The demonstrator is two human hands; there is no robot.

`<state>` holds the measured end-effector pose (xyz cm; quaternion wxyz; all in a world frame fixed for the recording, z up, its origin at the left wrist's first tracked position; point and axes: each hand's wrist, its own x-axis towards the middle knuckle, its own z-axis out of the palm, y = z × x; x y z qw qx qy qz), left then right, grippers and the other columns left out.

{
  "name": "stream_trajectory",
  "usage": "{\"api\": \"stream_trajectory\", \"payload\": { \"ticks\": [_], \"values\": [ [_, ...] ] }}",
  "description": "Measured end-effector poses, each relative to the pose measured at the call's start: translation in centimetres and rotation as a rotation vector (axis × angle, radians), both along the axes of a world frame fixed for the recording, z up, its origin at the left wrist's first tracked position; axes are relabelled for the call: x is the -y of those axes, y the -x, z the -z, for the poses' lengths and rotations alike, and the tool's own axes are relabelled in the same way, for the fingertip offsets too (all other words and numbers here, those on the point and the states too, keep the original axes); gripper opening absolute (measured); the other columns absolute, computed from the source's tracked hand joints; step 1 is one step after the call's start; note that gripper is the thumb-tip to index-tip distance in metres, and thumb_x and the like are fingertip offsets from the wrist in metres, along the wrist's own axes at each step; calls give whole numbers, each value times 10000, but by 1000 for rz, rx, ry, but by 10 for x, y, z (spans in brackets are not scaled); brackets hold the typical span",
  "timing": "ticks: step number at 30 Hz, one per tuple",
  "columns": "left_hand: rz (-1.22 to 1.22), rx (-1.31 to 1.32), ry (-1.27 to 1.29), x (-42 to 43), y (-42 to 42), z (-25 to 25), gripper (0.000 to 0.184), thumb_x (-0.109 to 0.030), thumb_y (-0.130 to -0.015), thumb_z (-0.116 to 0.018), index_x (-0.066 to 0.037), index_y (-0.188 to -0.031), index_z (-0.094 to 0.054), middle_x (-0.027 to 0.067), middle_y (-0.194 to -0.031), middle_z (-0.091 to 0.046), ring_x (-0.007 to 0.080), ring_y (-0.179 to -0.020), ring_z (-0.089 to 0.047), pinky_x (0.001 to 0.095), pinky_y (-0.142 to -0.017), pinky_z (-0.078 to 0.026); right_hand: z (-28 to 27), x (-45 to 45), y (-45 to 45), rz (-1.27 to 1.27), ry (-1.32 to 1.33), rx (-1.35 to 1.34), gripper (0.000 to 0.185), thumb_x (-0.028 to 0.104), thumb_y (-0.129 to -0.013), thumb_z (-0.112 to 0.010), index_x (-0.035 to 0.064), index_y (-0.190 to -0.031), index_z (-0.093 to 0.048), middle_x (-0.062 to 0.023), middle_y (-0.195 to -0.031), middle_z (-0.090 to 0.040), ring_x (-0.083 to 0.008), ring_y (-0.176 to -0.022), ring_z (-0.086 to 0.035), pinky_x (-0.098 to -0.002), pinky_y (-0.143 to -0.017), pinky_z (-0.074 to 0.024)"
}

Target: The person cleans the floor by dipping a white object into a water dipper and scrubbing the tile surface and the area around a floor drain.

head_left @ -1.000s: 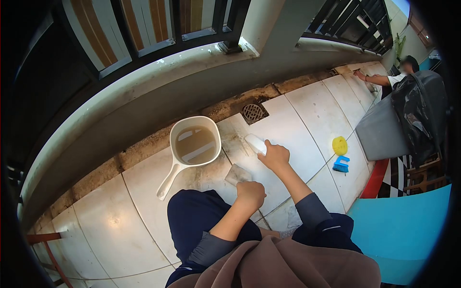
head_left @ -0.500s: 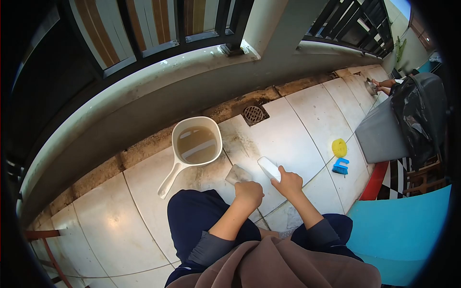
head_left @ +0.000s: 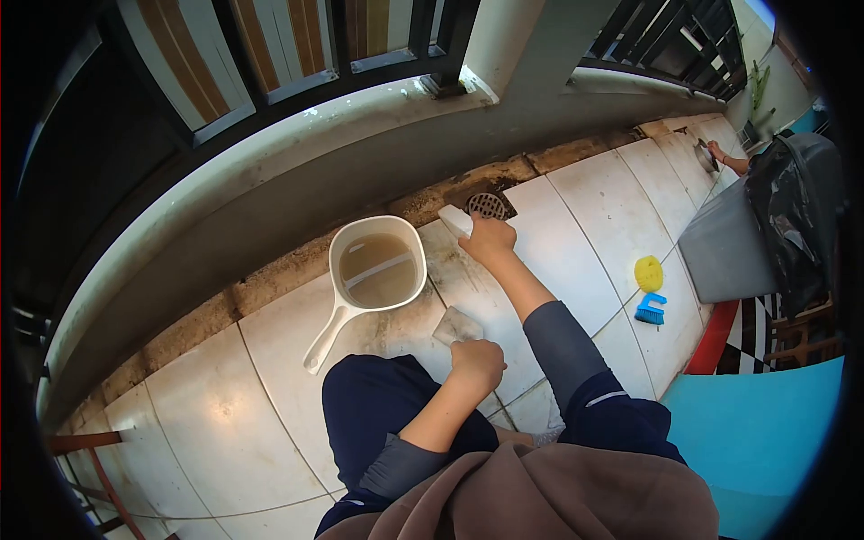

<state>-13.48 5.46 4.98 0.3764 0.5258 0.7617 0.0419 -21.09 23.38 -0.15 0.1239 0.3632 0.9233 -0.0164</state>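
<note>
My right hand (head_left: 490,241) grips a white block-like tool (head_left: 455,219), which rests on the tile just left of the round drain grate (head_left: 486,206). Closer to me, my left hand (head_left: 477,364) is closed on a flat greyish scraper-like piece (head_left: 457,328) that lies against the floor. Left of both hands stands a white dipper (head_left: 340,315) holding murky water, its handle pointing toward me. Dark stains mark the tiles between the dipper and my hands.
On the right lie a yellow scrubber (head_left: 648,274) and a blue brush (head_left: 650,309), beside a grey bin (head_left: 727,247) with a black bag. Another person's hand (head_left: 715,151) touches a metal item farther off. A low wall (head_left: 297,211) curves along the left.
My right hand has moved forward and left with the white tool, up to the drain. My left hand has stayed nearly in place. The other person's arm has shifted.
</note>
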Motion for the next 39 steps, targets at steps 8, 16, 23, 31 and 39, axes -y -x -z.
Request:
{"api": "stream_trajectory", "payload": {
  "ticks": [8,16,23,31,39],
  "values": [
    [-11,-11,-35,2,1,0,331,-350,-818,-550,-34,-831,-648,130,-840,-647,271,-826,-622,381,-669,-470,-12,28,-117,-10,4,13,477,410,-707,-610,108,-1060,-501,-100,-711,-632,-258,-653,-630,-371,-546,-492],
    [6,23,-13,-2,-8,0,325,-346,-814,-553,-36,-823,-649,129,-834,-648,274,-813,-624,384,-667,-466,-16,40,-143,19,-4,30,481,414,-709,-610,97,-1054,-505,-98,-684,-628,-257,-622,-628,-367,-525,-489],
    [3,-10,-44,0,-4,3,329,-346,-815,-549,-32,-824,-648,135,-835,-646,285,-806,-622,390,-668,-464,-8,3,-12,26,-10,37,522,385,-708,-594,116,-1145,-503,-73,-817,-646,-228,-750,-636,-342,-588,-502],
    [-31,5,-20,0,2,5,329,-345,-814,-551,-32,-831,-650,135,-835,-646,282,-810,-621,387,-677,-465,-12,16,-69,22,18,52,527,402,-699,-597,125,-1135,-491,-97,-797,-645,-248,-735,-636,-361,-592,-500],
    [-6,16,-26,0,-5,-3,318,-340,-816,-554,-37,-825,-651,131,-834,-648,275,-808,-624,381,-663,-462,-15,44,-167,81,19,15,502,403,-695,-608,90,-1073,-502,-113,-698,-632,-274,-650,-631,-379,-550,-492]
  ]
}}
